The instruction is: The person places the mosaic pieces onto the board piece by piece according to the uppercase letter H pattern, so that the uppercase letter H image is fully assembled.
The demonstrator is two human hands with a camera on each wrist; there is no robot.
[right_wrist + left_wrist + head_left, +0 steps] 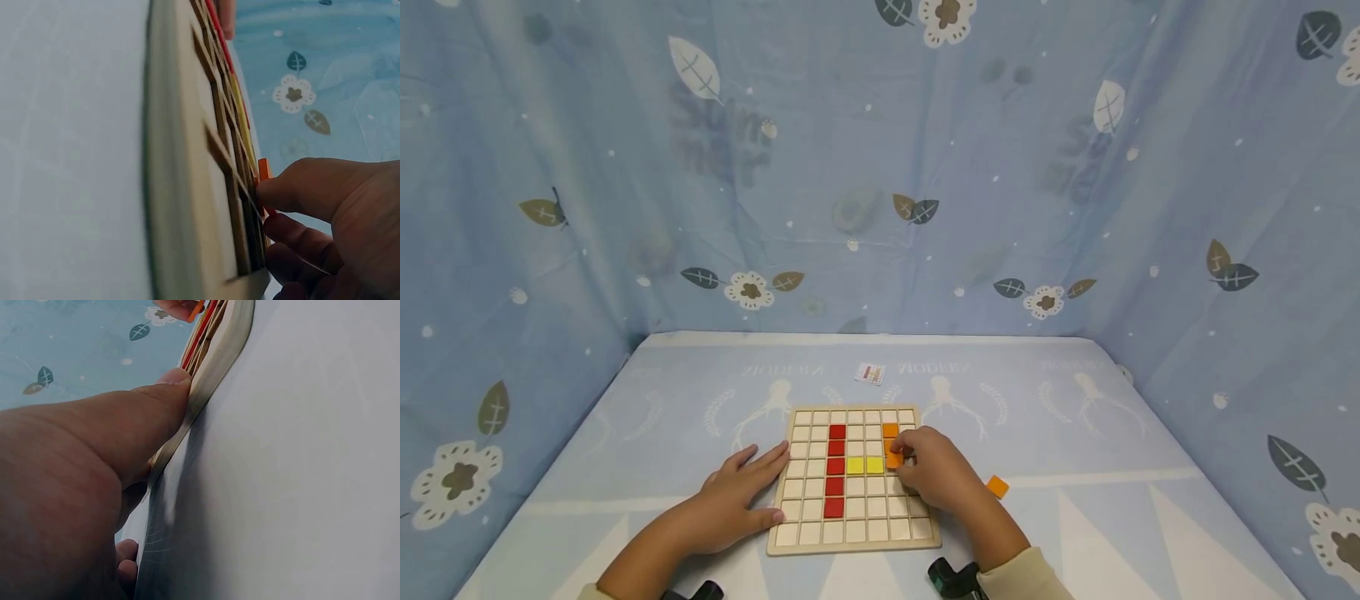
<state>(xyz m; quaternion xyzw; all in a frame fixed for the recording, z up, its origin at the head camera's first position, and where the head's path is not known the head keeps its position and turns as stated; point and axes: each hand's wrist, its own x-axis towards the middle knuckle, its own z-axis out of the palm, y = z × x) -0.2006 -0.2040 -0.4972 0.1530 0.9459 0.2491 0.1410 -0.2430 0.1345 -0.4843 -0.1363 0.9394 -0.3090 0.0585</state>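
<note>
A wooden grid board (pixel 853 547) lies on the table. It bears a column of several red tiles (pixel 836 467), two yellow tiles (pixel 865 465) side by side, and an orange tile (pixel 890 430) on the right. Below that one, my right hand (pixel 938 471) pinches another orange tile (pixel 264 170) between thumb and fingers, tilted up at the board; the fingers partly cover the cells there. My left hand (pixel 730 497) rests at the board's left edge with fingers spread; in the left wrist view its thumb (pixel 172 384) touches the rim.
A loose orange tile (pixel 997 487) lies on the table beside my right forearm. Behind the board is a small printed card (pixel 870 373) with a coloured pattern. Patterned blue cloth (pixel 865 167) hangs around the table's back and sides.
</note>
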